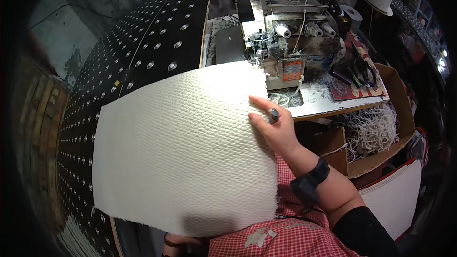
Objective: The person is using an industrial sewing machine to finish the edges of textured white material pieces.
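Across the centre, spreading out toward 8 o'clock, lies your large white sheet of bumpy textured fabric (185, 147), its far right corner up against the dusty dark overlock-type sewing machine (309, 47) at 1 o'clock. Your right hand (278, 131), just right of centre, rests at the sheet's right edge; thumb and forefinger are apart, with a short grey-black cylindrical thing (274, 115) poking up between them. Can't tell how tightly your other fingers close on it. Your left hand (193, 242), at 6:30, is mostly tucked under the near edge; grip can't be told.

Progress: sheet is laid out and lined up at the machine. Right edge looks ragged down to 5 o'clock, so most of that side seems left to do, judging by eye. Stitches are too small to confirm. White thread scraps (373, 131) fill a brown cardboard box (376, 165) at 3:30. More flat white sheets (390, 200) sit at 4 o'clock; whether you've finished those can't be told.
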`<move>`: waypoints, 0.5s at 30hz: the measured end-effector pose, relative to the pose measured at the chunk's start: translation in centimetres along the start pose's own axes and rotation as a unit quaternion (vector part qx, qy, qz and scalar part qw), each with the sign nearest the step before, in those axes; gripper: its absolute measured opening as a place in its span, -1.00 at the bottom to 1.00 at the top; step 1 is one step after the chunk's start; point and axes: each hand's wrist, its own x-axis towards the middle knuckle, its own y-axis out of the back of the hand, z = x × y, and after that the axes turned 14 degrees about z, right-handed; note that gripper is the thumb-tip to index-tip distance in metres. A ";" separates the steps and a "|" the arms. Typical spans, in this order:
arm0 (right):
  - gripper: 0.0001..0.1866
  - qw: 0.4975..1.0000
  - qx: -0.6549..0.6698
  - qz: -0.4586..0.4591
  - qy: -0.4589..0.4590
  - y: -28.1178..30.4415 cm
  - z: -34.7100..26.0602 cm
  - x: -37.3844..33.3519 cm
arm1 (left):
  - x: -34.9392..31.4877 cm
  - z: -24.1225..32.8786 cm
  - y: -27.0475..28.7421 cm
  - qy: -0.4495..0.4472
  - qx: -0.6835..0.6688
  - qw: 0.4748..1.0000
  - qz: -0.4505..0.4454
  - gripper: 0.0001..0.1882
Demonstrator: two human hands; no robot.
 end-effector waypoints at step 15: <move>-0.56 0.998 -0.057 -0.036 -0.004 1.6 0.0 -2.9 | -1.3 4.4 12.1 -0.396 -0.394 0.796 0.232 -0.59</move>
